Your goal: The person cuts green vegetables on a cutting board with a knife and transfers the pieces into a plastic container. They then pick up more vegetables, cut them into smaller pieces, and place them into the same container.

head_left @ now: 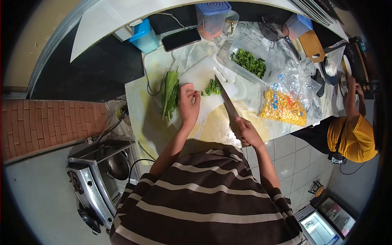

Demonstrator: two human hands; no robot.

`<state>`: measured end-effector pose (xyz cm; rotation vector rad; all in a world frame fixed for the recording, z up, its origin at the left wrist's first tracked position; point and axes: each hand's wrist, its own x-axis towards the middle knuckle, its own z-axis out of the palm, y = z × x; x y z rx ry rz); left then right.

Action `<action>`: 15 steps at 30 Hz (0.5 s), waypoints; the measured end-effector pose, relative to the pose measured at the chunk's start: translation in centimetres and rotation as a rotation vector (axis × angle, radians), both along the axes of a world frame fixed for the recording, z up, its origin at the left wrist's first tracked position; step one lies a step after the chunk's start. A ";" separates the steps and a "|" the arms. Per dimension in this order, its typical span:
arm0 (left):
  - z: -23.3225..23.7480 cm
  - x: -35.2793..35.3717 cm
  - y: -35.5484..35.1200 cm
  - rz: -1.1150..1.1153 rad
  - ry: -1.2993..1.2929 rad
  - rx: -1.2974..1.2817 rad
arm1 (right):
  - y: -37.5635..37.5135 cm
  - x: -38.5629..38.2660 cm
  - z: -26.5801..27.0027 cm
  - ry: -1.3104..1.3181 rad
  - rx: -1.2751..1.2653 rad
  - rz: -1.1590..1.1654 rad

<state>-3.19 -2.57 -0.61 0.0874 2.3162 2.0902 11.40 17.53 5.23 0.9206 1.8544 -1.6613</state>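
My right hand (248, 131) is wrapped round the handle of a long kitchen knife (229, 103), its blade pointing away from me over a white cutting board (200, 73). A small heap of chopped greens (212, 87) lies on the board, close to the blade's tip. My left hand (190, 105) is above the board's left side, fingers bent and thumb apart, with nothing visible in it. Just left of it lies a bunch of uncut leafy greens (169, 94). More chopped greens (249, 62) fill a clear plastic container (266, 75) behind the board.
A bag of yellow food pieces (283, 107) lies to the right. At the back are a phone (181, 39) with a cable, a blue-lidded tub (212, 22) and a mug (231, 21). Another person in a yellow shirt (355, 139) works at the far right. A stove (87, 192) stands lower left.
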 end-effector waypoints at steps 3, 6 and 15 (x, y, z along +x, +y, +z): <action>-0.7 1.3 -0.5 -0.025 -0.169 0.080 | 0.0 0.4 -1.7 0.039 -0.190 0.012; -0.7 2.1 0.1 -0.058 -0.162 0.130 | -0.2 0.3 -2.0 0.059 -0.345 -0.005; -0.5 3.0 4.7 0.064 -0.034 0.222 | -2.0 0.1 -2.5 0.035 -0.354 0.025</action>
